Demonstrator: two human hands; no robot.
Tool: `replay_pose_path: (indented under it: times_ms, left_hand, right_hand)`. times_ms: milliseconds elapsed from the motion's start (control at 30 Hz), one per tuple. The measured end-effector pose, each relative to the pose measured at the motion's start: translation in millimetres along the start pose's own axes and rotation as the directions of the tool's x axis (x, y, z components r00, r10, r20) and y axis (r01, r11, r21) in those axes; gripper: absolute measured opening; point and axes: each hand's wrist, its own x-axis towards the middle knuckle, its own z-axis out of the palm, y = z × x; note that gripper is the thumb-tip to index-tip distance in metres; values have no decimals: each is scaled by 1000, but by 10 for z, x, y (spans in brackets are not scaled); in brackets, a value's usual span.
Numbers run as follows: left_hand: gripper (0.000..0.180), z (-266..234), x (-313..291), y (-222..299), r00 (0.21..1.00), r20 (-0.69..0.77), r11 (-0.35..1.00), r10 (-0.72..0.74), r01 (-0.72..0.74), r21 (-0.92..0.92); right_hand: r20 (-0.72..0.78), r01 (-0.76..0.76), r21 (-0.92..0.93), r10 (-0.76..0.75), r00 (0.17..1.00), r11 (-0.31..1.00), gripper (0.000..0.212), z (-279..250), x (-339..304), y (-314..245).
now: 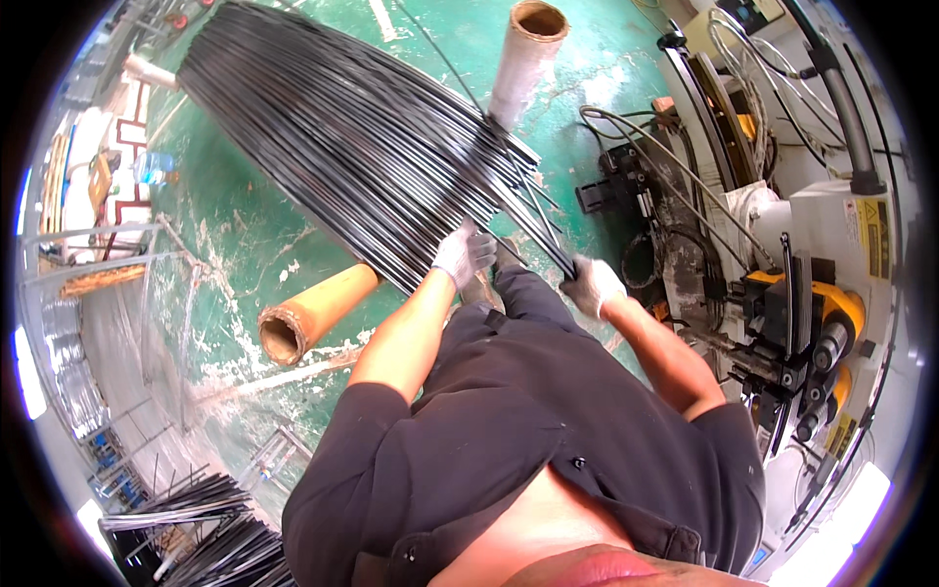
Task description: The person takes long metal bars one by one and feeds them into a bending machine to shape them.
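A wide pile of long black rods (323, 117) lies slantwise before me, its near ends close to my feet. My right hand (594, 287), in a white glove, is closed round the ends of a few black rods (533, 227) that lie at an angle over the pile's right side. My left hand (465, 254), also gloved in white, is at the pile's near edge beside the rod ends. Its fingers look loosely bent and apart, and no rod shows clearly in its grasp.
Under the pile's near left side, an orange-brown cardboard tube (318, 313) sticks out. A white-wrapped tube (523, 68) rises beyond its right side. Machinery with hoses and yellow parts (841, 303) lines the right. More dark rods (210, 528) lie at lower left, near a metal frame (161, 245).
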Motion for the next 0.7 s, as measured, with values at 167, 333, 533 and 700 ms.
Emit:
replay_pose_path:
  times_ms: [167,333,533,700]
  left_hand:
    - [68,842,402,-136,911,410,883,-49,231,-408]
    - [55,1062,81,-473,927,349,786,-135,315,-532]
    - [45,1106,-133,-398,901,434,935,3,150,-320]
    - [57,1061,-355,15,882,463,914,91,111,-390]
  right_hand:
    - [-20,-30,-20,29,999,999,31,449,-874,362]
    - [-72,-106,27,108,992,994,32,727,-1463,716]
    - [-205,1,50,9,979,999,31,619,-1556,749]
    - [-204,77,-32,-82,976,996,33,603,-1262,738]
